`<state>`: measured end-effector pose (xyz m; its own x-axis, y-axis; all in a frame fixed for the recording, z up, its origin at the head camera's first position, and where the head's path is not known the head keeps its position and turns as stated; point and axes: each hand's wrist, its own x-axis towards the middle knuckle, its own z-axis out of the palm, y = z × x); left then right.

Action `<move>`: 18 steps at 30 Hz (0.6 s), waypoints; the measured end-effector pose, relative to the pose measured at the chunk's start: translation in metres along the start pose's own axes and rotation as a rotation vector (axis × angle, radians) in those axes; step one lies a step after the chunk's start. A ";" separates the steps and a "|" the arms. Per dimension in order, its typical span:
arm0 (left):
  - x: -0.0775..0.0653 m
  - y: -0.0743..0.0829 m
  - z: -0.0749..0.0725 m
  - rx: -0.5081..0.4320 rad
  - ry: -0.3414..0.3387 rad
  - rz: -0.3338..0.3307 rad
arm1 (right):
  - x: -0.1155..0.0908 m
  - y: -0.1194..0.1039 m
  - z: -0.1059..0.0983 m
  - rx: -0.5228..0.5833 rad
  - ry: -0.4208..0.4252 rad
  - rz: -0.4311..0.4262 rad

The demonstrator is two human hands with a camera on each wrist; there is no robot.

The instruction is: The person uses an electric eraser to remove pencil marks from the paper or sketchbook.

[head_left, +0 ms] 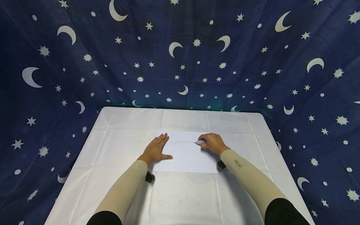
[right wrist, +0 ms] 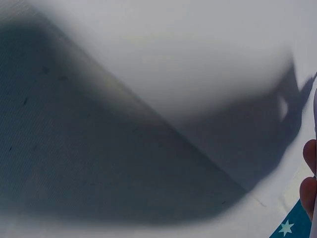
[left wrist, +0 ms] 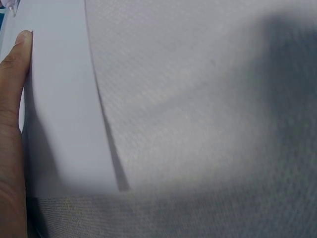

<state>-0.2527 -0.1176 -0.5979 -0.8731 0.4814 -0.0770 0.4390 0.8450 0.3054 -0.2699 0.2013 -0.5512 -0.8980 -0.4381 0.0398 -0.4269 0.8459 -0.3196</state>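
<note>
A white sheet of paper (head_left: 185, 161) lies flat on the white-covered table. My left hand (head_left: 155, 150) rests on its left part, fingers straight and thumb spread to the right; the left wrist view shows the thumb (left wrist: 14, 74) over the paper. My right hand (head_left: 214, 143) pinches a thick, pale lavender pen (head_left: 199, 142), its narrow tip pointing left at the paper. A thin dark line (head_left: 181, 142) runs nearly level across the upper part of the sheet, its right end at the pen tip. Only fingertips (right wrist: 309, 156) of the right hand show in the right wrist view.
The tablecloth (head_left: 123, 150) has fold creases and covers a table with rounded far corners. A dark blue curtain (head_left: 157, 56) with moons and stars hangs behind the table and on both sides. Dark wrist cameras (head_left: 150, 177) sit under both forearms.
</note>
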 end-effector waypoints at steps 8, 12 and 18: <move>0.000 0.000 0.001 0.015 -0.001 0.000 | 0.007 -0.008 0.005 0.000 -0.007 0.007; 0.001 -0.001 0.002 0.010 0.002 0.002 | 0.010 -0.011 0.007 -0.006 -0.005 -0.004; 0.002 -0.002 0.003 0.010 0.010 0.007 | 0.014 -0.014 0.008 -0.017 -0.009 -0.024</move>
<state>-0.2546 -0.1179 -0.6016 -0.8718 0.4854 -0.0653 0.4475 0.8436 0.2969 -0.2755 0.1805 -0.5540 -0.8865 -0.4611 0.0391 -0.4504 0.8402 -0.3021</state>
